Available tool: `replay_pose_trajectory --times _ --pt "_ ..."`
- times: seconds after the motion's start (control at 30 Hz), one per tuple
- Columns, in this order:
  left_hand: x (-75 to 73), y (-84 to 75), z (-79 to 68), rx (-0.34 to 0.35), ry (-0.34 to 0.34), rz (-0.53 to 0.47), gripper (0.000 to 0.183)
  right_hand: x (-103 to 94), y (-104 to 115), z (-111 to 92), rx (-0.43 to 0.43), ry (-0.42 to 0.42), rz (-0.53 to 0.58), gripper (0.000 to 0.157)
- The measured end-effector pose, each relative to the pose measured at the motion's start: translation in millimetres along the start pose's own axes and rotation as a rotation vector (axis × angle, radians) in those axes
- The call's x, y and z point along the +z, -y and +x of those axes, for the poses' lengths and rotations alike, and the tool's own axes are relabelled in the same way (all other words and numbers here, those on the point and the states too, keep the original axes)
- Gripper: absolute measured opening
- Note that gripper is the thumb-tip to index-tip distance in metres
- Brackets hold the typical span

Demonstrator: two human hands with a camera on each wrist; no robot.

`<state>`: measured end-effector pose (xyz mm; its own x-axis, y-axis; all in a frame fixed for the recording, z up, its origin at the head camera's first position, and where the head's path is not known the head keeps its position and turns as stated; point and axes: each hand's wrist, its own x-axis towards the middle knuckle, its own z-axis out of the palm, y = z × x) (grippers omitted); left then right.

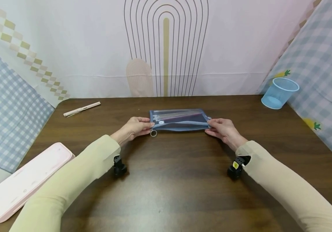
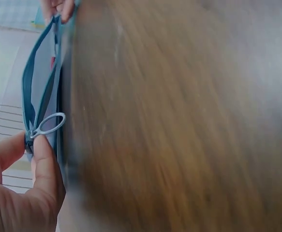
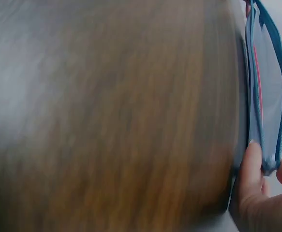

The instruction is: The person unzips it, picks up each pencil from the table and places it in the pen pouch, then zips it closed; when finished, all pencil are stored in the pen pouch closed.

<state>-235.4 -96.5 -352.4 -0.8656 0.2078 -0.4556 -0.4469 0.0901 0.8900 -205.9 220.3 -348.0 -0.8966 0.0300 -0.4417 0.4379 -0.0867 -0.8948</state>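
Observation:
A clear pencil pouch with blue edging (image 1: 180,120) lies between my two hands near the back of the table. Its zipper side faces me, and the wrist views show the zipper gaping. Several slim pens or sticks (image 1: 177,114) show through the clear plastic. My left hand (image 1: 134,129) pinches the pouch's left end, where a ring-shaped zipper pull (image 2: 52,123) hangs by the thumb. At the opposite end, my right hand (image 1: 225,129) pinches the corner between thumb and fingers. A red line (image 3: 258,87) shows inside the opening in the right wrist view.
On the brown table (image 1: 166,180), a white pen (image 1: 82,109) lies at the back left. A pink-white case (image 1: 28,177) rests beside my left sleeve. Toward the back right stands a blue mesh cup (image 1: 280,92). Patterned cloth (image 1: 96,48) hangs behind the table.

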Motion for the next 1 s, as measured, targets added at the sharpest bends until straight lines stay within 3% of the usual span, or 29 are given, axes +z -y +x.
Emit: replay_pose_trajectory --times 0.13,0.2,0.23,0.3,0.47,0.63,0.8,1.0 --pt "4.1 -2.5 1.3 -0.023 0.002 -0.047 0.050 2.4 -2 1 -0.203 -0.156 -0.108 0.013" --pt "5.9 -2.8 1.9 -0.019 0.004 -0.056 0.048 9.8 -2 -1 -0.308 -0.230 -0.110 0.010" --pt "6.9 -2.9 2.2 -0.018 0.003 -0.058 0.046 15.1 -2 -2 -0.347 -0.243 -0.106 0.009" --pt "6.8 -1.0 4.9 -0.001 0.016 -0.077 0.042 28.5 -3 -7 -0.379 -0.188 -0.050 0.005" --pt "12.9 0.6 7.2 -0.006 0.005 -0.091 0.040 69.9 -13 -20 -0.248 0.091 -0.006 0.010" --pt "20.6 -2.2 4.5 -0.025 -0.022 -0.106 0.039 107.1 -26 -24 -0.154 0.260 -0.114 0.028" --pt "23.3 -4.0 2.0 -0.018 -0.023 -0.114 0.036 127.7 -32 -23 -0.157 0.309 -0.179 0.029" --pt "25.5 -4.8 2.9 -0.012 -0.027 -0.110 0.036 134.6 -35 -22 -0.141 0.304 -0.199 0.025"
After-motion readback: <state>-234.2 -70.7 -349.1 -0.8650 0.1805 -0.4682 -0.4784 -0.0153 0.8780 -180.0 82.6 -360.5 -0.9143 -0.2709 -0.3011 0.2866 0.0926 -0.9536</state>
